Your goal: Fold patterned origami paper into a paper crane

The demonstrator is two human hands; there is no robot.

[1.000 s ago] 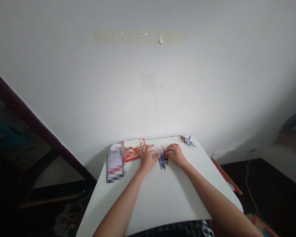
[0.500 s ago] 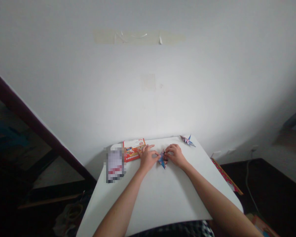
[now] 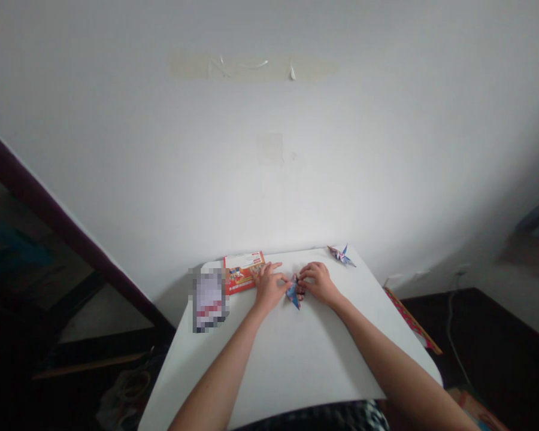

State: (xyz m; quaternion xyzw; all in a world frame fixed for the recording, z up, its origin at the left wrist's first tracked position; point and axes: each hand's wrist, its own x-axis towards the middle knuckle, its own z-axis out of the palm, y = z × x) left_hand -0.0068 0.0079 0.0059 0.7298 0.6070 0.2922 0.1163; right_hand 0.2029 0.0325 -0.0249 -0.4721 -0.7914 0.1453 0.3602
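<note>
Between my two hands, over the middle of the white table (image 3: 291,359), is a small blue and reddish-brown folded paper piece (image 3: 293,294), one point of it aimed toward me. My left hand (image 3: 270,286) pinches its left edge between thumb and index finger, the other fingers stretched out toward the red booklet. On the other side, my right hand (image 3: 318,282) is closed on the piece's right edge with curled fingertips. A finished-looking origami crane (image 3: 341,255) in similar colours lies at the table's far right corner.
A red and white booklet or flat box (image 3: 242,274) lies at the back left, partly behind my left hand. Beside it is a blurred-out rectangular object (image 3: 210,299). The wall (image 3: 269,197) rises directly behind the table. A cable (image 3: 451,323) hangs at the right.
The folded paper has turned slightly and shifted a little to the left and toward me. Both hands keep their grip with only small finger movements.
</note>
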